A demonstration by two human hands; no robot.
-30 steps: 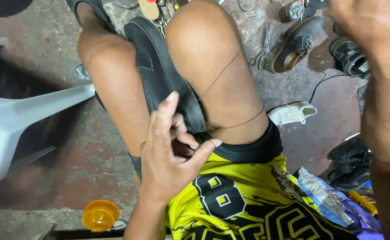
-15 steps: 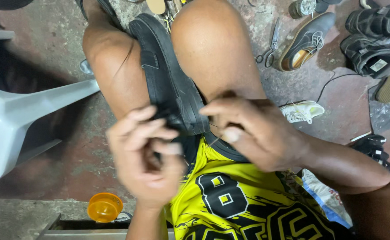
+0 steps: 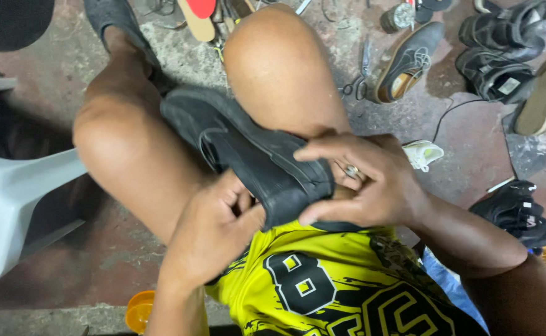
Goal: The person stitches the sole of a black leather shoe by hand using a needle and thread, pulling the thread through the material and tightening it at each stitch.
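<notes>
Rough, stained concrete floor (image 3: 49,274) is seen from above, strewn with footwear. At the centre, a black shoe (image 3: 248,152) is held between the person's two bare knees, its heel end pointing toward the body and resting just above a yellow shirt (image 3: 322,286) printed in black. The left hand (image 3: 214,233) is curled against the near end of the shoe, with the fingers tucked in and pressed to the heel edge; its grip is closed on the shoe. The right hand (image 3: 363,180) is laid over the other side of the heel, fingers spread across the sole edge and thumb hooked beneath, so the shoe is pinched between both hands. A ring is worn on one right finger. On the floor beyond the knees, scissors (image 3: 360,78) are seen beside a grey lace-up shoe (image 3: 410,59), with black sandals (image 3: 500,53) well apart to the right. A white plastic chair (image 3: 18,199) is seen at the left, and an orange lid (image 3: 139,311) near the bottom edge.
</notes>
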